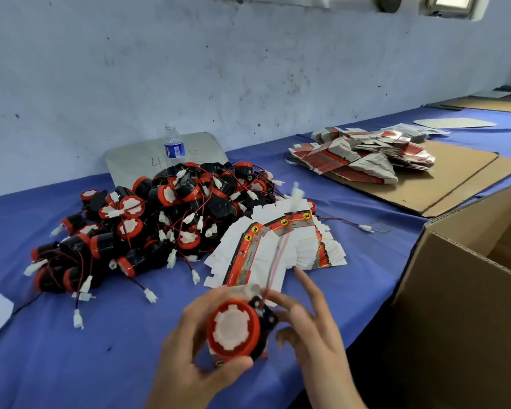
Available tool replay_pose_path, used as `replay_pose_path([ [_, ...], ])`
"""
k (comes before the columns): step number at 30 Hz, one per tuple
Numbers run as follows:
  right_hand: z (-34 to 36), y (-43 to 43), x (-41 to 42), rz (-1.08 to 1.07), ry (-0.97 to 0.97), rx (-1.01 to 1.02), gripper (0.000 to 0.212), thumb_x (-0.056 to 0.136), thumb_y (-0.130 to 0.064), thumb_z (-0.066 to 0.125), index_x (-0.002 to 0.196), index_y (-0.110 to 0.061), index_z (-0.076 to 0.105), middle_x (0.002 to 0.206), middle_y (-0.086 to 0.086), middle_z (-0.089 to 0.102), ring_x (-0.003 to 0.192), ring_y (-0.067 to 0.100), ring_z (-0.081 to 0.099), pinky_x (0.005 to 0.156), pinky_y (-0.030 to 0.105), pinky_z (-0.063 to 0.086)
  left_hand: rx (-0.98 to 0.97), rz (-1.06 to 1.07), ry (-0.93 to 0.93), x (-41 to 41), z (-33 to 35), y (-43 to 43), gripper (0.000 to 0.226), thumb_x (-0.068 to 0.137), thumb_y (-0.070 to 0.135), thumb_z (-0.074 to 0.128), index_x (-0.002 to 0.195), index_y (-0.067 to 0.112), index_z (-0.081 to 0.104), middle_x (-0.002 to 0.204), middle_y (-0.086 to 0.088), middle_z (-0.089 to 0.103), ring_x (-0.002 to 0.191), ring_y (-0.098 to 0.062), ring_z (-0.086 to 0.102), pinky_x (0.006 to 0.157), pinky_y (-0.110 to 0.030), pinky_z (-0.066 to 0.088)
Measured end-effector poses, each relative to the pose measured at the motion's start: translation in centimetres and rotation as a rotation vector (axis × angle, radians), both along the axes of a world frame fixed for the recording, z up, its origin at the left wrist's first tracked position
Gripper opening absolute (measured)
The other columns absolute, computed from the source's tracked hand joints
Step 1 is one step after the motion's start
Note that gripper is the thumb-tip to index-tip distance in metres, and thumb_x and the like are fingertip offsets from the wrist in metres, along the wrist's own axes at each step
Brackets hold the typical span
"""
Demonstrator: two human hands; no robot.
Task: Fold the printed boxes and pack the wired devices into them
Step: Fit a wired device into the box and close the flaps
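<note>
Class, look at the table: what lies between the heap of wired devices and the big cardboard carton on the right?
In the head view, a fanned stack of flat printed boxes lies between heap and carton, on the blue cloth.

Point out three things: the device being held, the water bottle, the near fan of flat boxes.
held device [233, 329], head view, on its white centre inside the red ring.
water bottle [174, 146], head view, on its blue label.
flat boxes [278, 246], head view, on a white panel mid-fan.
</note>
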State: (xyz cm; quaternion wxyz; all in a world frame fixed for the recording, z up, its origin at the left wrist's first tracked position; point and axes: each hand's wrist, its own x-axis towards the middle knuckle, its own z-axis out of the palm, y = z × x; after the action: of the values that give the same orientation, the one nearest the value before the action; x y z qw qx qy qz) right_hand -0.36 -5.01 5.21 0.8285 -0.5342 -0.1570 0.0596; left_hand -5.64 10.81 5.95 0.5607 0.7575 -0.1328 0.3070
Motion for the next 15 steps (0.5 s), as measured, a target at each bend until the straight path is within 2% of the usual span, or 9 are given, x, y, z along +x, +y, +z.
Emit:
replay_pose_path([
  [2, 0.8, -0.8, 1.4, 0.091, 0.104, 0.074, 0.058, 0.074, -0.022, 0.074, 0.128, -0.022, 0.052, 0.099, 0.017, 0.073, 0.072, 0.019, 0.060, 0.051, 0.022, 0.043, 0.214, 0.009, 0.047, 0.1, 0.4, 0.5, 0.070, 0.071, 0.061, 0.072, 0.134, 0.049, 0.044, 0.133, 0.025, 0.055, 0.107, 0.011, 0.058, 0.085, -0.005, 0.044],
  [3, 1.2, -1.1, 1.8, 0.086, 0.081, 0.069, 0.049, 0.075, -0.025, 0.069, 0.123, -0.020, 0.059, 0.096, 0.019, 0.073, 0.070, 0.018, 0.061, 0.050, 0.021, 0.043, 0.285, 0.021, 0.081, 0.3, 0.7, 0.7, 0.072, 0.071, 0.065, 0.070, 0.135, 0.051, 0.042, 0.135, 0.030, 0.050, 0.101, 0.019, 0.056, 0.081, 0.001, 0.040],
  [5, 1.7, -1.3, 2.0, 0.007, -0.016, 0.026, 0.028, 0.076, -0.022, 0.069, 0.103, -0.016, 0.072, 0.094, 0.017, 0.073, 0.073, 0.018, 0.066, 0.057, 0.022, 0.048, 0.324, 0.018, 0.159, 0.6, 1.1, 1.4, 0.077, 0.068, 0.070, 0.069, 0.137, 0.057, 0.036, 0.136, 0.032, 0.048, 0.103, 0.020, 0.054, 0.074, 0.006, 0.035],
  [7, 1.6, -1.4, 1.6, -0.040, -0.151, -0.054, 0.015, 0.079, -0.017, 0.074, 0.093, -0.019, 0.074, 0.094, 0.010, 0.074, 0.079, 0.018, 0.069, 0.069, 0.022, 0.053, 0.337, 0.021, 0.199, 1.0, 0.8, 2.4, 0.084, 0.070, 0.071, 0.067, 0.142, 0.059, 0.025, 0.133, 0.034, 0.050, 0.112, 0.019, 0.048, 0.079, 0.005, 0.035],
  [8, 1.4, -1.3, 1.3, -0.054, -0.235, -0.129, 0.017, 0.078, -0.019, 0.074, 0.094, -0.022, 0.073, 0.093, 0.005, 0.074, 0.081, 0.015, 0.069, 0.073, 0.019, 0.053, 0.350, 0.031, 0.208, 1.1, 0.6, 2.8, 0.087, 0.070, 0.072, 0.065, 0.142, 0.061, 0.019, 0.132, 0.038, 0.048, 0.118, 0.020, 0.044, 0.087, 0.004, 0.034],
  [10, 1.1, -0.6, 0.7, -0.106, -0.466, -0.425, 0.032, 0.075, -0.031, 0.074, 0.106, -0.034, 0.069, 0.097, -0.010, 0.069, 0.085, 0.005, 0.066, 0.077, 0.012, 0.049, 0.394, 0.070, 0.229, 1.5, 0.0, 3.5, 0.087, 0.069, 0.077, 0.061, 0.140, 0.066, 0.011, 0.135, 0.044, 0.040, 0.132, 0.012, 0.032, 0.099, -0.001, 0.029],
  [12, 0.5, 0.6, 0.3, -0.099, -0.617, -0.701, 0.051, 0.076, -0.042, 0.075, 0.123, -0.046, 0.057, 0.105, -0.021, 0.058, 0.094, -0.005, 0.058, 0.082, 0.005, 0.042, 0.425, 0.082, 0.221, 1.7, -0.9, 3.9, 0.084, 0.071, 0.076, 0.061, 0.141, 0.064, 0.015, 0.139, 0.044, 0.034, 0.138, 0.006, 0.025, 0.105, -0.005, 0.025],
  [15, -0.1, 2.2, -0.1, -0.057, -0.582, -0.829, 0.058, 0.081, -0.044, 0.071, 0.129, -0.050, 0.039, 0.119, -0.032, 0.039, 0.108, -0.014, 0.044, 0.087, -0.002, 0.031, 0.470, 0.031, 0.200, 1.8, -2.1, 4.3, 0.080, 0.074, 0.059, 0.070, 0.143, 0.052, 0.028, 0.138, 0.037, 0.037, 0.134, 0.009, 0.033, 0.104, -0.005, 0.028],
])
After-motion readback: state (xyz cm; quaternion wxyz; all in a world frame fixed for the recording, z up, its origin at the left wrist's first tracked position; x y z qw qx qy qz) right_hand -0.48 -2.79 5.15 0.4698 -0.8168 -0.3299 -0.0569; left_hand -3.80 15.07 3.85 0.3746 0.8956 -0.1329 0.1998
